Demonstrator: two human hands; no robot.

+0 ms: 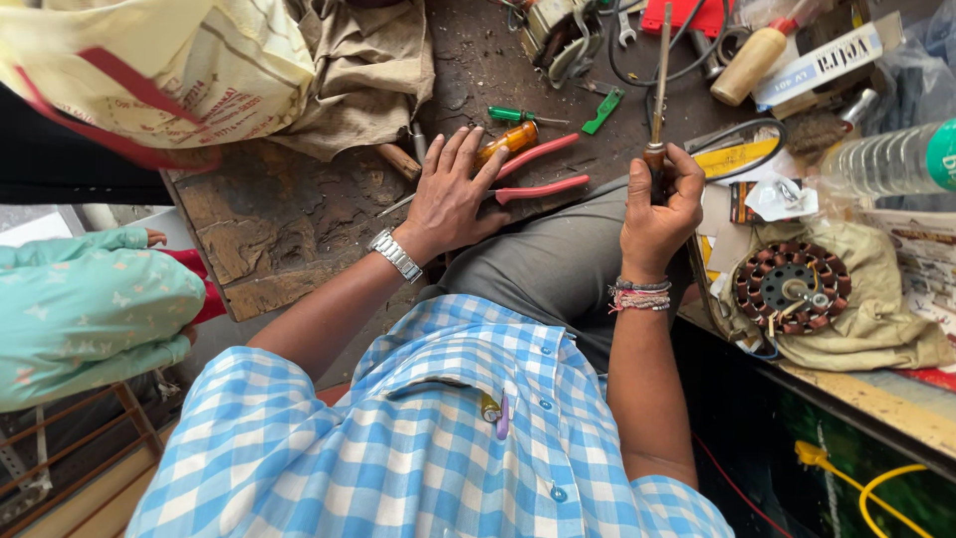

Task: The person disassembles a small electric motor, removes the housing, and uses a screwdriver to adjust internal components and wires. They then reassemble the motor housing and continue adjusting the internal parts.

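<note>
Left hand (pixel 450 194) flat, fingers spread, pressing on red-handled steel pliers (pixel 538 171) w/ an amber-handled screwdriver (pixel 506 141) just beside. Right hand (pixel 657 209) fisted round a brown wooden-handled soldering iron (pixel 657 110), upright; copper-wound round motor stator (pixel 792 287) near right on beige cloth (pixel 876 309).

Left hand (pixel 453 194) flat, palm down, fingers spread forward, watch on the wrist, right hand (pixel 657 204) raised beside it, fist closed in an upright grip, threads round the wrist, both forearms bare

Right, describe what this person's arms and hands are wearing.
Both hands are bare, no gloves. The left hand has a silver metal watch at the wrist. The right hand wears beaded and threaded bracelets. Blue-and-white checked short sleeves leave the forearms uncovered.
</note>
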